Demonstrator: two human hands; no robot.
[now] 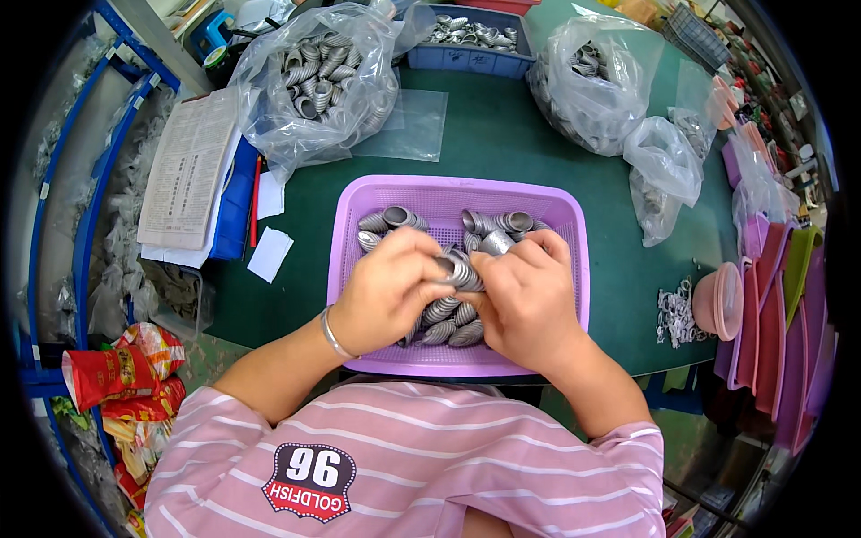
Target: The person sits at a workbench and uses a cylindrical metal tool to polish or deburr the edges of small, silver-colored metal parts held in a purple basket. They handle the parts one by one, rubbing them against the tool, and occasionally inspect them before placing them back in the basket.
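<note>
A purple plastic basket (574,269) lies in front of me on the table, with several grey ribbed tube pieces (439,309) in it. Over its middle, my left hand (386,287) and my right hand (529,296) meet around one ribbed tube piece (463,269). The fingers of both hands are closed on it, the left ones at its left end, the right ones at its right end. A smoother grey cylinder (497,242) shows just above my right fingers; whether they touch it, I cannot tell.
Clear bags (377,117) of similar pieces stand at the back left and back right (619,125). Between them sits a blue-grey bin (462,59). A paper booklet (188,170) lies left. Small white parts (677,314) and a pink cup (717,300) are right.
</note>
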